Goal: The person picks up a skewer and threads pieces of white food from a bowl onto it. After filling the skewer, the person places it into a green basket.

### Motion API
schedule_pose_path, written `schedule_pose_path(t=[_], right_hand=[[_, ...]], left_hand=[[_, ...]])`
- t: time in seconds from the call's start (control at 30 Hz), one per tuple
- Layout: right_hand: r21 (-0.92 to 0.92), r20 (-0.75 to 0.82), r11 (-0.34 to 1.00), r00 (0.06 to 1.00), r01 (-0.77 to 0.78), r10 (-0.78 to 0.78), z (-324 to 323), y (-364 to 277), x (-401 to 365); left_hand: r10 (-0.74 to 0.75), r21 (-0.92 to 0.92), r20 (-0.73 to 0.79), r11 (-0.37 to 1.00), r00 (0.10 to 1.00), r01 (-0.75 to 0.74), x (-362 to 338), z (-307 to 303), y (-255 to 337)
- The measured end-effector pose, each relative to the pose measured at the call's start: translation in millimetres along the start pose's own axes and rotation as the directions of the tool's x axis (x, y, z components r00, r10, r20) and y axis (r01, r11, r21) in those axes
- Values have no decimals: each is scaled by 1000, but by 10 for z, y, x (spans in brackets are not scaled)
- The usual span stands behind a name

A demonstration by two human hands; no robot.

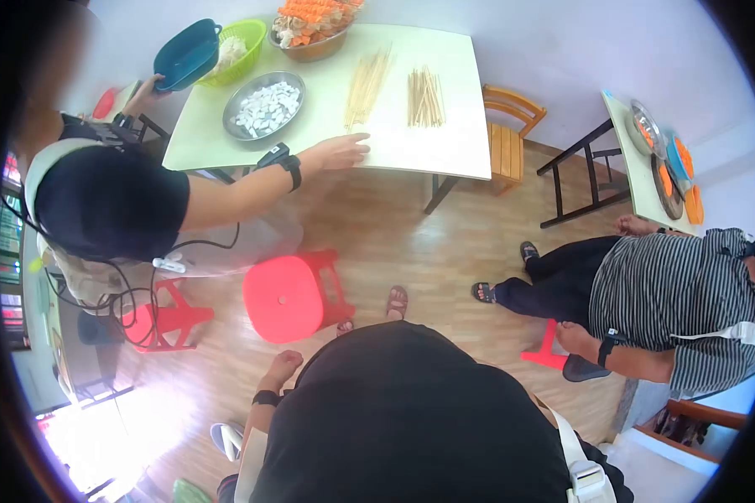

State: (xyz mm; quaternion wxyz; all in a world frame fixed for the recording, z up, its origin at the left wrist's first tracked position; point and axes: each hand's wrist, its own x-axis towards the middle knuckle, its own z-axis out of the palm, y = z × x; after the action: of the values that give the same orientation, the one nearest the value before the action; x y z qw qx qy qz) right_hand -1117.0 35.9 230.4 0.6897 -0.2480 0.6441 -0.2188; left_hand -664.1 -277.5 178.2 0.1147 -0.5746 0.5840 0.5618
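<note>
My left hand hangs at my side with its fingers curled in, and I see nothing in it. A dark band circles that wrist. The nearest thing to this hand is a red plastic stool, just beyond it and not touched. My right hand does not show; my black shirt fills the bottom middle of the head view. In front of me stands a pale table. On it lie two bunches of thin wooden skewers, and a metal bowl holds white cut pieces.
At left, a co-worker holds a dark blue basin beside a green basket; their other hand rests near the table edge. A bowl of orange and pale skewered food stands behind. Another person stands right, near a side table. A wooden chair stands between.
</note>
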Motion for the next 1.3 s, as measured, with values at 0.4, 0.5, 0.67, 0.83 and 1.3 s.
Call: schedule_pose_path(t=[0.4,0.5,0.67,0.83,1.3], right_hand=[[393,-88,906,975,-156,206,-855,-725,790],[274,-44,932,965,-239,260,-747,-771,828],[-29,72,965,962,-260,262,-542,-652,965],[-149,17,877,886,-457,464,-892,-1336,1134],[216,-410,934,894,285,-178,-1544,-3280,1909]], left_hand=[[-320,-222,138,912,937,344,-411,275,-180],[-345,-273,112,891,932,362,-413,287,-291],[-363,-343,99,862,927,374,-102,228,-271],[-356,-402,106,839,928,367,528,18,-78],[361,-40,96,933,928,-359,1937,-1576,2136]])
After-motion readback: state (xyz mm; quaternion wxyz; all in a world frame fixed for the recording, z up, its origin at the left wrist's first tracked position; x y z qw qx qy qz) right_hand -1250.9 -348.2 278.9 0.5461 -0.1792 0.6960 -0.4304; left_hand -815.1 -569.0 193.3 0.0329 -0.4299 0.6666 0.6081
